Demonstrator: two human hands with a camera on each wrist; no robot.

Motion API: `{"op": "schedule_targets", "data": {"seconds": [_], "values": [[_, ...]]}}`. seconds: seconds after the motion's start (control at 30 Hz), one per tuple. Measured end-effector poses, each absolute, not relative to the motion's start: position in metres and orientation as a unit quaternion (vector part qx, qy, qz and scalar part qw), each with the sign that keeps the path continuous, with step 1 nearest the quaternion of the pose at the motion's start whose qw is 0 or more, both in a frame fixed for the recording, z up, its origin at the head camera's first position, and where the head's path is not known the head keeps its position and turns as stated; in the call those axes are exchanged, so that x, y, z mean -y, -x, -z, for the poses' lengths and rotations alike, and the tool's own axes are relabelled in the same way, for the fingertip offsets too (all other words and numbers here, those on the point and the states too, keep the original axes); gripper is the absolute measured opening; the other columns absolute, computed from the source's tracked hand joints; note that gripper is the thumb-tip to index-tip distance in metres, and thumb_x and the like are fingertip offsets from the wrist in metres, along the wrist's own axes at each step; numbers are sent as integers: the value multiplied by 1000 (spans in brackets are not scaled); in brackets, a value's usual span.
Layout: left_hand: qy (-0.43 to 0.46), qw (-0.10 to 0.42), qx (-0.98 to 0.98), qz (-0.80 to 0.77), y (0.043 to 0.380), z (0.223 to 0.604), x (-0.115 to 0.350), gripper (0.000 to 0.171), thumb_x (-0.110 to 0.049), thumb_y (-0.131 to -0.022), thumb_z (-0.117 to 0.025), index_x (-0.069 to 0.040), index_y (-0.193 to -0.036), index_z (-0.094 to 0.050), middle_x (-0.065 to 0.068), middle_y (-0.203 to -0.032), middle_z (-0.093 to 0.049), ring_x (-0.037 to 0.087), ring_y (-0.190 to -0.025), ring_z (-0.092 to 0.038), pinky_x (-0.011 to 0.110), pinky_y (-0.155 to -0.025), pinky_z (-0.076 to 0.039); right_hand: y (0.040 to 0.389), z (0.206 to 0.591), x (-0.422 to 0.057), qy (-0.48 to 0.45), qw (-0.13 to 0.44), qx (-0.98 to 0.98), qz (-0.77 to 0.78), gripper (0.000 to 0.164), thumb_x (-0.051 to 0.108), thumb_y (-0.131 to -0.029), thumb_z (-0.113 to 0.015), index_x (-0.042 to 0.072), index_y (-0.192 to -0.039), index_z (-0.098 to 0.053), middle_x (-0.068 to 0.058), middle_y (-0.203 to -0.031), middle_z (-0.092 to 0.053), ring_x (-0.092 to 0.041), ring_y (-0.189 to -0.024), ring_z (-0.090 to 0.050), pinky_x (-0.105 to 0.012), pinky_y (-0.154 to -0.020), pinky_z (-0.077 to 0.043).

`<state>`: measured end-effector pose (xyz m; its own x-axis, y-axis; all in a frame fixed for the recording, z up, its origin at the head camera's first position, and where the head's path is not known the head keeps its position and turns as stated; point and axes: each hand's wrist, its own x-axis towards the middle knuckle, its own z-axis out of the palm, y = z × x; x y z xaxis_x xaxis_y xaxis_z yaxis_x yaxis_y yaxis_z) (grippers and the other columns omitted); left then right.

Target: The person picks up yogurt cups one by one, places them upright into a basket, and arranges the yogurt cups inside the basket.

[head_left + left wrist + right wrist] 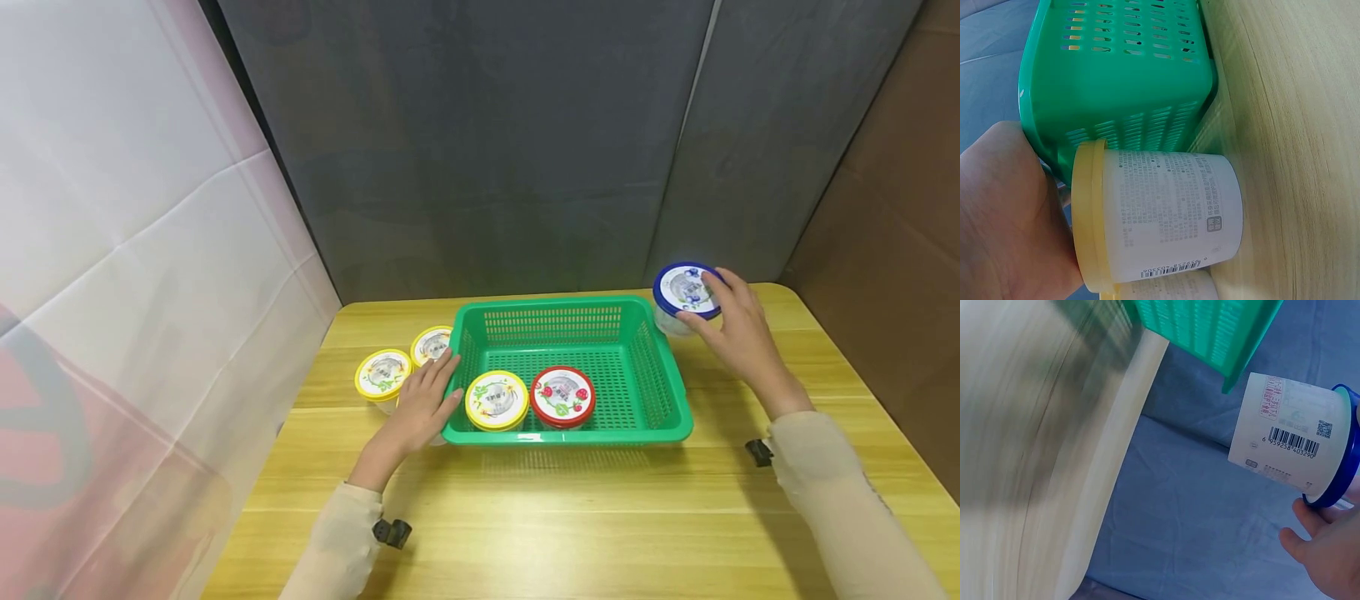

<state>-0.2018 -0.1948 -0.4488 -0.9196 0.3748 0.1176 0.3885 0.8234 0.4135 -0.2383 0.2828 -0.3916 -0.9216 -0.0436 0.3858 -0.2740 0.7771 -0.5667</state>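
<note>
My right hand [742, 337] grips a white tub with a blue lid [678, 292] by its lid, beyond the basket's back right corner. In the right wrist view the tub [1288, 434] hangs clear of the tabletop, its barcode showing. At the left end of the green basket [555, 437], my left hand [420, 408] lies with fingers extended, fingertips at the rim. Beneath that hand stands a yellow-lidded tub [1166, 215], mostly hidden from the head view. Inside the basket sit a yellow-lidded tub [497, 400] and a red-lidded tub [562, 397], side by side along the near wall.
Two more yellow-lidded tubs stand left of the basket, one at the outer left [383, 373] and one farther back [431, 342]. A wooden table [570, 533] carries everything. Grey panels [465, 150] rise behind it, with a pale printed sheet [150, 217] on the left.
</note>
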Motion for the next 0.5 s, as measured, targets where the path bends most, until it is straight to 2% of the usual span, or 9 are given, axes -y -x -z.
{"op": "schedule_targets", "data": {"seconds": [0.5], "values": [[200,14,954,224,202,450,195,61,-40,-106,-34,-15,-159,-21,7,-168,-14,44,-152,-15,68,-118,-15,239,396,-250,-110,148,919,-347,75,36,-92,-69,10,-154,-35,-20,-162,-25,-47,-146,-24,-73,-111,-26]]}}
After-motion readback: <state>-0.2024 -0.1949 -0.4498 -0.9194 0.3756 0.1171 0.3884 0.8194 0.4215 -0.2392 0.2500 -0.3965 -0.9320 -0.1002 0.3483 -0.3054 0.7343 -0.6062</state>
